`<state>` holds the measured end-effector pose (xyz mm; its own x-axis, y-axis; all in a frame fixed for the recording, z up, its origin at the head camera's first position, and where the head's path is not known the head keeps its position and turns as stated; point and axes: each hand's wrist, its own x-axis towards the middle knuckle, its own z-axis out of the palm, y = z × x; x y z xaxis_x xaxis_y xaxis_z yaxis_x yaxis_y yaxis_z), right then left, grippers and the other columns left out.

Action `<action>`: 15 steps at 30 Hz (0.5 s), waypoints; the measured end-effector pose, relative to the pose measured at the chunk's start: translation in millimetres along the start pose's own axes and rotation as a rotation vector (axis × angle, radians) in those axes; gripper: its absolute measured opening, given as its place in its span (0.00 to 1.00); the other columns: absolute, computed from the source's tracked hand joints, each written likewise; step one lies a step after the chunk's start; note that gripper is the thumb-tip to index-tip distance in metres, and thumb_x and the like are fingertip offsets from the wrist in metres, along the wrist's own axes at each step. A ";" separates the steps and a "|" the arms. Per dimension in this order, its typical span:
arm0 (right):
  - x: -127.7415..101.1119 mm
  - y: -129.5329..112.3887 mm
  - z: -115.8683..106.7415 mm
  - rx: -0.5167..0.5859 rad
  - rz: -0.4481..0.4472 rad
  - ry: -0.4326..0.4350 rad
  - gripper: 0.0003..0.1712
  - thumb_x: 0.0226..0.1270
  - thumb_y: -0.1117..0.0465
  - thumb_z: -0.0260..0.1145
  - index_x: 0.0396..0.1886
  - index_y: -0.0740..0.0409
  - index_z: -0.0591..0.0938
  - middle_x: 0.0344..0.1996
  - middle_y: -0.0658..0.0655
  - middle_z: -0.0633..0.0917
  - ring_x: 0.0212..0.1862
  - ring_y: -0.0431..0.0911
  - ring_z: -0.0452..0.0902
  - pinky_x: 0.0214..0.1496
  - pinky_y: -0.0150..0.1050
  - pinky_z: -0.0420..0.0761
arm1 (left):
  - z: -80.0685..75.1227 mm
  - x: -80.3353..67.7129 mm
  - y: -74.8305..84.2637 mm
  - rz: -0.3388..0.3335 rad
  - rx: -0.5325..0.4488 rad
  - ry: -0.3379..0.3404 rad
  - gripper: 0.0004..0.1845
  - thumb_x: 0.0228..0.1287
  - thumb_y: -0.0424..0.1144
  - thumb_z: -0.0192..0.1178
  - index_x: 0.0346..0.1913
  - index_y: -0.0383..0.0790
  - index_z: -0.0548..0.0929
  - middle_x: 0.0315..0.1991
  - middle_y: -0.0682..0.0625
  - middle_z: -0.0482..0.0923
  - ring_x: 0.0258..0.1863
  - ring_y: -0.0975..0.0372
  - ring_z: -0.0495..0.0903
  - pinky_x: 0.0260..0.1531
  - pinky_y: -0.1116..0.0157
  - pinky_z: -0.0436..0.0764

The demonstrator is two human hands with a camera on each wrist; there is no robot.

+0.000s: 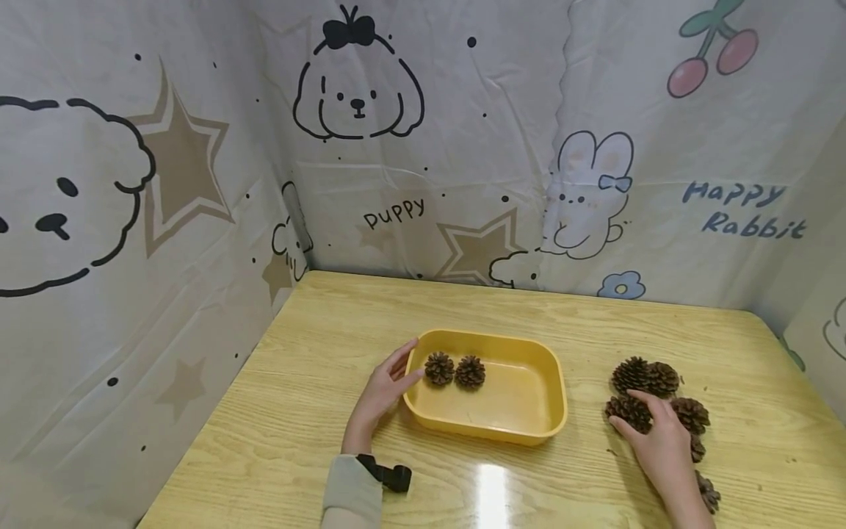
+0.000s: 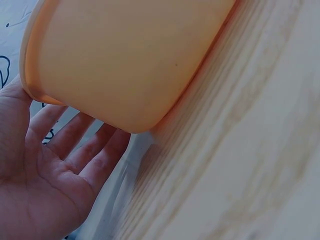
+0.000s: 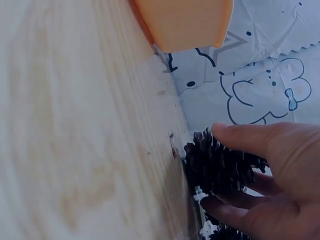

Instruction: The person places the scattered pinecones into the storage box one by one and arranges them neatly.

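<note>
A yellow plastic tray (image 1: 502, 433) stands on the table, with two brown pine cones, one left (image 1: 439, 369) and one right (image 1: 471, 373), side by side near its left end. My left hand (image 1: 382, 389) holds the tray's left end, thumb over the rim and fingers against the outer wall. In the left wrist view the fingers of that hand (image 2: 65, 170) reach behind the tray wall (image 2: 125, 60). To the right, my right hand (image 1: 664, 444) grips a pine cone (image 1: 626, 413) between thumb and fingers; the right wrist view shows this cone (image 3: 215, 162) close up.
Several more pine cones lie around the right hand: two behind it (image 1: 646, 377), others to its right (image 1: 690, 416) and nearer the front (image 1: 709, 492). Small brown flakes dot the wooden table (image 1: 317, 353). A printed cloth (image 1: 429, 169) hangs behind and at the sides.
</note>
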<state>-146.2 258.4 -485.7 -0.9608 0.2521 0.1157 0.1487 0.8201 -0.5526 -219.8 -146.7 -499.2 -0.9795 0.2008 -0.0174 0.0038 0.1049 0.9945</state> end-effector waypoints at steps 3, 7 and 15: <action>-0.1 0.8 0.3 -0.002 -0.004 0.011 0.35 0.59 0.59 0.73 0.64 0.66 0.72 0.59 0.78 0.71 0.42 0.70 0.78 0.39 0.60 0.81 | 0.1 -0.2 0.3 0.009 -0.002 0.000 0.33 0.69 0.40 0.61 0.74 0.48 0.64 0.76 0.44 0.59 0.75 0.47 0.60 0.74 0.49 0.62; -1.3 0.9 0.9 -0.004 -0.017 0.076 0.33 0.58 0.59 0.74 0.61 0.65 0.74 0.57 0.78 0.74 0.18 0.55 0.72 0.19 0.40 0.72 | 0.1 -0.8 1.0 0.017 -0.003 -0.007 0.33 0.69 0.40 0.61 0.74 0.48 0.64 0.76 0.44 0.58 0.75 0.47 0.60 0.74 0.49 0.62; -2.5 1.8 2.4 0.002 -0.044 0.142 0.31 0.57 0.59 0.75 0.59 0.64 0.77 0.54 0.78 0.76 0.09 0.43 0.54 0.12 0.33 0.57 | -0.3 -0.6 0.4 0.002 0.015 -0.006 0.33 0.69 0.42 0.61 0.74 0.51 0.64 0.76 0.47 0.58 0.76 0.50 0.59 0.75 0.50 0.61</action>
<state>-144.1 258.0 -489.0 -0.9236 0.2863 0.2549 0.1068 0.8308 -0.5462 -219.3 -147.0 -498.7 -0.9782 0.2072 -0.0161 0.0088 0.1189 0.9929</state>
